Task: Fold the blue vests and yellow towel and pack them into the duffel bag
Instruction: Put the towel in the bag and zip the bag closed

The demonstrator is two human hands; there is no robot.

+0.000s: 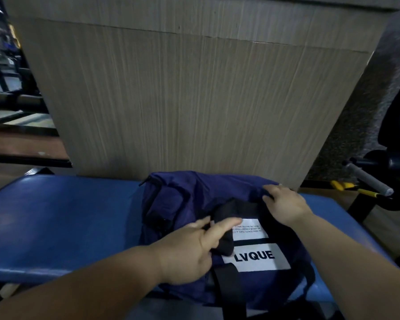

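Lying under both hands' fingers [219, 224]: duffel bag [178, 204]

Bag bottom: the duffel bag [229, 262] runs off the near edge of the picture.
Small print: the words on the white label [249, 229] are too tiny to read.
Bag inside: closed over, so nothing in it shows.
Far left: the dark shapes [0, 54] are all blurry.
Arms: cut off at the near edge.

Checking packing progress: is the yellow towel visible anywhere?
No; only the bag on the bench shows, with both hands on it.
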